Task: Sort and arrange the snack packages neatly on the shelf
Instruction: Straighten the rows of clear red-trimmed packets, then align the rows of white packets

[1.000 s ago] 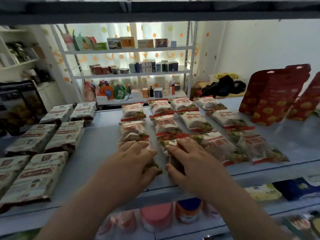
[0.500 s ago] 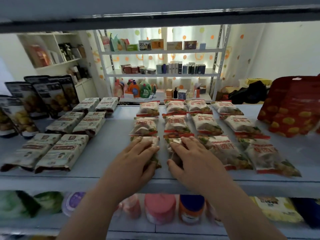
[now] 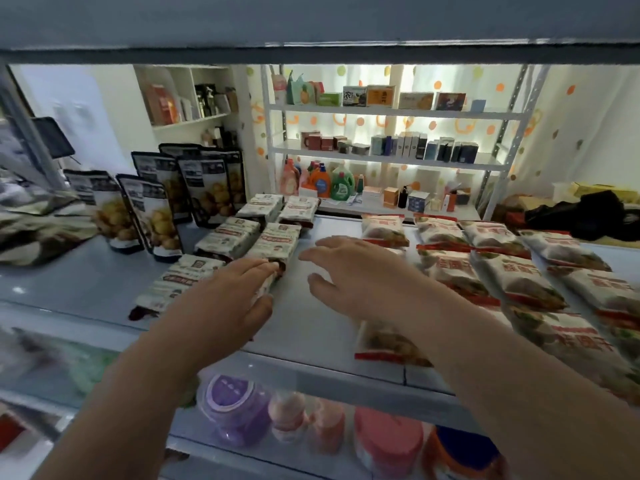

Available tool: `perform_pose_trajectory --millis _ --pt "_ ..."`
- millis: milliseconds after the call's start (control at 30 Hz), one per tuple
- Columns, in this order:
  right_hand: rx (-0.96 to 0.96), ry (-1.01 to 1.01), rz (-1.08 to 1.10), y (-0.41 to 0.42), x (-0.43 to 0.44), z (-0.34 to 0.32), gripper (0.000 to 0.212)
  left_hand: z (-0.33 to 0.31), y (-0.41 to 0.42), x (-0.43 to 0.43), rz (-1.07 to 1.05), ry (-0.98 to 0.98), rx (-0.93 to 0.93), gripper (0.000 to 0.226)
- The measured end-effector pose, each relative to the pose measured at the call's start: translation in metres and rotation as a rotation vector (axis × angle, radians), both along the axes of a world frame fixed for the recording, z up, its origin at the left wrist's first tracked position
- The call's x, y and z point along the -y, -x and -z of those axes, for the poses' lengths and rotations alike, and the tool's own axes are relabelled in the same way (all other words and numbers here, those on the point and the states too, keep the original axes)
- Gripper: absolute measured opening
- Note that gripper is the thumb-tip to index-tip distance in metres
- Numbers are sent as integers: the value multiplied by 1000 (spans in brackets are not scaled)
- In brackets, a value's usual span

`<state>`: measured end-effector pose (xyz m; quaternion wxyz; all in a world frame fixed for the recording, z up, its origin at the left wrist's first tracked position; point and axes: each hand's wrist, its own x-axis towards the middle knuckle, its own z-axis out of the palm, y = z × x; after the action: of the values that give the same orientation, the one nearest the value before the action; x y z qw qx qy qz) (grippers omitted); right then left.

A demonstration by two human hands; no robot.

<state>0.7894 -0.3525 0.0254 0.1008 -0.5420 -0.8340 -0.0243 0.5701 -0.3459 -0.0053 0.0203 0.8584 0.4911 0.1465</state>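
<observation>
Head view: flat glossy packets [image 3: 277, 242] cover a smooth shelf [image 3: 301, 327].

Light comes from behind. The dotted curtain [image 3: 415, 128] at 1 o'clock glows white through the far rack [image 3: 391, 113] and is blown out in places. The rack's right upright leans, bent by the wide lens. The near shelf [image 3: 304, 323] lies dim and bluish, with a small glint at 9 o'clock. The left hand [image 3: 225, 296] and right hand [image 3: 367, 275] sit in shade, their fingertips soft, perhaps from motion. Heavy smear dissolves the view's edge at 9 o'clock. The jars [image 3: 235, 407] at 6 o'clock are out of focus.
</observation>
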Motion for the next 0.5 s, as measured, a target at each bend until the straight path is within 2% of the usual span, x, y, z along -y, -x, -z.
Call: perform_pose_trajectory --millis 133,300,500 --pt "-8 127 -63 39 -71 -10 47 5 24 -17 55 55 -30 52" --pt "59 362 -49 57 -125 -5 45 17 27 -16 146 34 89 39" --pt "34 432 -25 50 -126 -1 40 28 28 -21 242 181 36 90"
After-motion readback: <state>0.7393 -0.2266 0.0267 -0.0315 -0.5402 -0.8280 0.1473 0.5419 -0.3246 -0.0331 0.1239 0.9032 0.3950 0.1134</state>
